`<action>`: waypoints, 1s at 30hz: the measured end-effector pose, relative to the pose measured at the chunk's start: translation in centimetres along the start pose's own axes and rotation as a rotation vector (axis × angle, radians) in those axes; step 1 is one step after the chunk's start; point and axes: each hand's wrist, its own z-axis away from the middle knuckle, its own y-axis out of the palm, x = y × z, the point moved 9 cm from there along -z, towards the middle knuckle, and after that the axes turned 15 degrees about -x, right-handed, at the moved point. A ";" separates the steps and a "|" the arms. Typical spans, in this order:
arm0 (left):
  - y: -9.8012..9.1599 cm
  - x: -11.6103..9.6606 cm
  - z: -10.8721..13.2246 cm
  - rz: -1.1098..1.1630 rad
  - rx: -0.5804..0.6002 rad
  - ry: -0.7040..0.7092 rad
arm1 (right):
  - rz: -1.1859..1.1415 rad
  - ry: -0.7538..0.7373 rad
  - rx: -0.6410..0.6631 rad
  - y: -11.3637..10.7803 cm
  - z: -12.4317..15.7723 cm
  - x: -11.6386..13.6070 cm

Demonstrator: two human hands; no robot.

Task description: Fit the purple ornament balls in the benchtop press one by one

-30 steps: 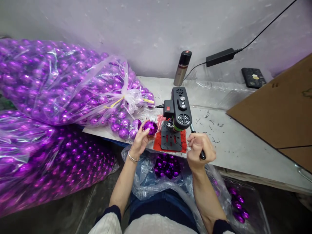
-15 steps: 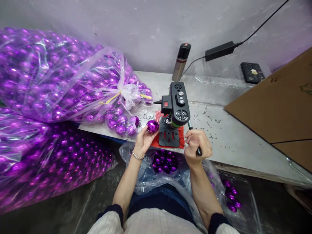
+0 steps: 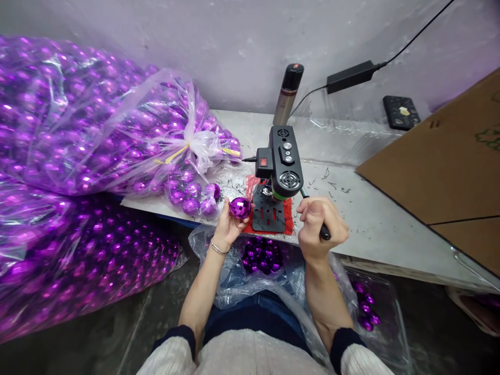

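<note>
Between the fingers of my left hand (image 3: pixel 228 229) is a shiny purple faceted ball (image 3: pixel 240 208), held just left of a small black bench drill press (image 3: pixel 286 161). My right hand (image 3: pixel 321 229) is closed round the black-gripped lever (image 3: pixel 325 232) at the machine's right side. Below the drill head lies a slotted black base plate (image 3: pixel 269 216) on a red sheet (image 3: pixel 289 219). What is under the head is partly hidden by it. More purple balls (image 3: pixel 262 256) lie in a clear plastic sheet over my lap.
Big clear bags of purple balls (image 3: pixel 78 125) fill the left side. Behind the drill stand a spray can (image 3: pixel 288 94) and a power adapter (image 3: pixel 350 76). A dark phone (image 3: pixel 401 112) and a cardboard box (image 3: pixel 445 172) are at right. Dark shavings litter the white table (image 3: pixel 367 219).
My left hand has shifted slightly left with the ball, which has turned in my fingers. My right hand and the lever's end have moved slightly right. The whole view has shifted a little.
</note>
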 end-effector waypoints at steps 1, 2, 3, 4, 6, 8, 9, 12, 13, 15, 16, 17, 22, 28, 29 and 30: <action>0.0 0.2 0.0 -0.001 0.000 -0.015 | -0.001 0.003 0.001 0.0 -0.1 0.0; 0.1 0.5 0.0 -0.001 -0.005 -0.028 | -0.001 0.003 0.000 0.0 -0.2 0.1; 0.1 0.7 0.0 0.002 -0.015 -0.037 | 0.000 0.001 -0.002 0.0 -0.3 0.1; 0.1 0.8 -0.1 0.005 -0.028 -0.043 | 0.000 -0.001 -0.003 0.0 -0.4 0.1; 0.2 1.0 -0.1 0.020 -0.054 -0.047 | -0.001 -0.005 0.000 0.0 -0.4 0.1; 0.2 1.1 0.0 0.029 -0.063 -0.046 | -0.002 -0.005 0.009 0.1 -0.3 0.0; 0.3 1.1 0.0 0.024 -0.054 -0.046 | -0.002 -0.005 0.010 0.1 -0.3 0.0; 0.4 1.0 0.1 -0.007 0.000 -0.035 | -0.007 -0.019 0.002 0.0 -0.1 0.0; 0.4 0.9 0.2 -0.015 0.015 -0.031 | -0.007 -0.024 0.000 0.0 -0.1 0.1; 0.0 0.9 0.1 -0.024 0.004 -0.025 | -0.003 -0.031 -0.004 -0.1 0.0 0.0; -0.2 0.9 0.0 -0.030 -0.016 -0.026 | 0.000 -0.031 -0.006 -0.1 0.1 0.0; -0.5 1.0 -0.1 -0.034 -0.038 -0.025 | -0.001 -0.029 -0.009 -0.1 0.1 0.0; -0.3 0.5 -0.5 0.032 -0.036 0.036 | -0.011 -0.022 -0.011 -0.2 0.2 -0.2; -1.4 -0.2 -1.4 0.070 -0.110 0.137 | 0.033 -0.018 0.000 -0.3 0.4 -0.5; -1.6 -0.2 -1.5 0.071 -0.120 0.156 | 0.036 -0.018 0.005 -0.3 0.4 -0.6; -1.8 -0.3 -1.7 0.071 -0.128 0.179 | 0.035 -0.021 0.009 -0.3 0.4 -0.6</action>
